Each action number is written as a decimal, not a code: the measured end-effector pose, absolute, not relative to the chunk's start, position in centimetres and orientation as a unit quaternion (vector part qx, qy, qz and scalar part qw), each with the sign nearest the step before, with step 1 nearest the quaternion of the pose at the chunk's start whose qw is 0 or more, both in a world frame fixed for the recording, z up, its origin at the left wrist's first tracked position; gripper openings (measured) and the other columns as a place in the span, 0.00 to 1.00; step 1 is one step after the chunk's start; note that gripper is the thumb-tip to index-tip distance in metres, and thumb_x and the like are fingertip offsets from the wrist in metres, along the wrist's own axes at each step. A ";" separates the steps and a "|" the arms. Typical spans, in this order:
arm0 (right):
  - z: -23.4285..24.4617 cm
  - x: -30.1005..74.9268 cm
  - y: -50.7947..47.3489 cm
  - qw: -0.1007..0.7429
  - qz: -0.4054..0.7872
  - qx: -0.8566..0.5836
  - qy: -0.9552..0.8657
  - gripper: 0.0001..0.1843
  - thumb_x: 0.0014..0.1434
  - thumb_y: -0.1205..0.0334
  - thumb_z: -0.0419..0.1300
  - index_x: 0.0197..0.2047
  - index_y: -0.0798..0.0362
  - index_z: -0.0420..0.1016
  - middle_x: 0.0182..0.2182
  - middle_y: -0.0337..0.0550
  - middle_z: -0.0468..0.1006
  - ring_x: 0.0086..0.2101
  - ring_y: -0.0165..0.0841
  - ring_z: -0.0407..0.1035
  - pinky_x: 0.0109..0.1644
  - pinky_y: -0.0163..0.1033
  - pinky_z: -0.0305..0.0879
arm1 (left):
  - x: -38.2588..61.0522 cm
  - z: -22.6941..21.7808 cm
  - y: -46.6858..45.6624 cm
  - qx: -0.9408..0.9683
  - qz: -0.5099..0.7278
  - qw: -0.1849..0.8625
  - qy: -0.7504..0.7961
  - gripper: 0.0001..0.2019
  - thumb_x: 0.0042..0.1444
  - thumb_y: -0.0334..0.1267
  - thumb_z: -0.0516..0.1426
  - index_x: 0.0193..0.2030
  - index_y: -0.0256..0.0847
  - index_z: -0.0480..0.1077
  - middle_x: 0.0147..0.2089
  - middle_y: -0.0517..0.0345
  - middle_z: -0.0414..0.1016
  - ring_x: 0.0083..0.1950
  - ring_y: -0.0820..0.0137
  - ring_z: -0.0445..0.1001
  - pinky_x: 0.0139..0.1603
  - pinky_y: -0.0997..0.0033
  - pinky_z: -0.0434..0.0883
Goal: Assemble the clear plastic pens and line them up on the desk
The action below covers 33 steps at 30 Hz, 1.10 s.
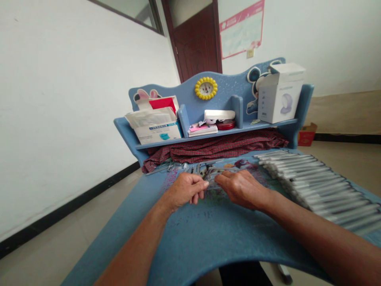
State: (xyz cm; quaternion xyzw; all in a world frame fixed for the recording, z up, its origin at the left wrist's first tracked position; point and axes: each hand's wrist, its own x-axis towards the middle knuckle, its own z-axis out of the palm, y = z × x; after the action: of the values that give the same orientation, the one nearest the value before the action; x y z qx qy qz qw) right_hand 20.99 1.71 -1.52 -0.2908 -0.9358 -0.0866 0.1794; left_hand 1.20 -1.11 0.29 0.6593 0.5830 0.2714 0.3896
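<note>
My left hand (188, 188) is closed over the middle of the blue desk, thumb pressed against the curled fingers. Just right of it, my right hand (240, 188) is also closed, its thumb and forefinger pinched together and pointing at the left fingertips. Whatever sits between the fingers is too small and blurred to name. Behind the hands lie loose slim grey and clear pieces (195, 168), some partly hidden. To the right is a big stack of slim white pen-like sticks (320, 186) with dark ends, laid side by side.
A blue shelf (208, 138) stands at the desk's back, with a checked cloth (220, 145) bunched under it. On it are a mask box (159, 132), a red round tin (225, 125), papers (203, 130) and a white carton (279, 95). The desk's curved front edge (238, 260) is near me.
</note>
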 end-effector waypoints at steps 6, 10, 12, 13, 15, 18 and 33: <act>-1.5 21.0 1.7 0.177 -0.081 -0.291 -0.937 0.10 0.58 0.72 0.47 0.39 0.54 0.67 0.33 0.44 0.74 0.26 0.28 0.64 0.27 0.36 0.45 | 0.9 -0.1 -0.9 0.667 0.298 0.385 0.565 0.09 0.47 0.41 0.58 0.27 0.35 0.69 0.19 0.63 0.69 0.17 0.80 0.64 0.17 0.81 0.60; -1.4 21.0 1.7 0.169 -0.081 -0.289 -0.939 0.10 0.58 0.72 0.47 0.39 0.55 0.66 0.33 0.44 0.74 0.27 0.28 0.64 0.27 0.36 0.46 | 0.9 -0.2 -0.8 0.661 0.307 0.369 0.577 0.09 0.44 0.40 0.60 0.27 0.35 0.69 0.17 0.65 0.67 0.16 0.80 0.64 0.17 0.80 0.60; -1.4 21.1 1.7 0.166 -0.080 -0.288 -0.940 0.10 0.58 0.72 0.47 0.39 0.54 0.66 0.33 0.44 0.74 0.27 0.29 0.65 0.27 0.35 0.47 | 1.0 -0.2 -0.8 0.657 0.312 0.367 0.580 0.10 0.43 0.40 0.61 0.28 0.35 0.69 0.18 0.66 0.67 0.16 0.79 0.64 0.17 0.80 0.60; -1.4 21.0 1.7 0.166 -0.079 -0.288 -0.940 0.09 0.58 0.72 0.47 0.39 0.54 0.66 0.33 0.44 0.74 0.28 0.29 0.65 0.27 0.35 0.47 | 1.0 -0.2 -0.8 0.659 0.311 0.367 0.578 0.10 0.43 0.40 0.61 0.29 0.35 0.69 0.18 0.65 0.68 0.16 0.79 0.64 0.17 0.80 0.60; -1.4 21.0 1.7 0.168 -0.079 -0.290 -0.939 0.09 0.58 0.72 0.47 0.38 0.54 0.66 0.33 0.44 0.74 0.28 0.29 0.65 0.27 0.35 0.47 | 1.0 -0.1 -0.8 0.667 0.296 0.366 0.577 0.11 0.46 0.43 0.59 0.26 0.35 0.69 0.19 0.64 0.69 0.16 0.79 0.64 0.17 0.80 0.60; -1.5 21.0 1.7 0.176 -0.079 -0.290 -0.937 0.10 0.58 0.72 0.47 0.38 0.54 0.66 0.33 0.44 0.74 0.27 0.28 0.64 0.27 0.36 0.46 | 1.1 0.1 -0.9 0.668 0.269 0.372 0.586 0.16 0.51 0.47 0.55 0.22 0.35 0.68 0.18 0.62 0.69 0.15 0.79 0.63 0.16 0.80 0.60; -1.3 21.0 1.5 0.160 -0.082 -0.284 -0.942 0.11 0.57 0.72 0.47 0.39 0.54 0.67 0.32 0.43 0.74 0.25 0.29 0.64 0.26 0.36 0.43 | 0.7 -0.2 -0.8 0.676 0.287 0.379 0.563 0.11 0.48 0.42 0.58 0.25 0.35 0.69 0.18 0.64 0.68 0.16 0.80 0.64 0.17 0.80 0.60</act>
State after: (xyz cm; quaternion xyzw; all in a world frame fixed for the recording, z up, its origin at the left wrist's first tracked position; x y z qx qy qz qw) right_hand 21.05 1.55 -1.25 -0.2842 -0.9417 -0.0820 0.1601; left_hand 0.68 -0.78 -0.18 0.6758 0.5632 0.2867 0.3794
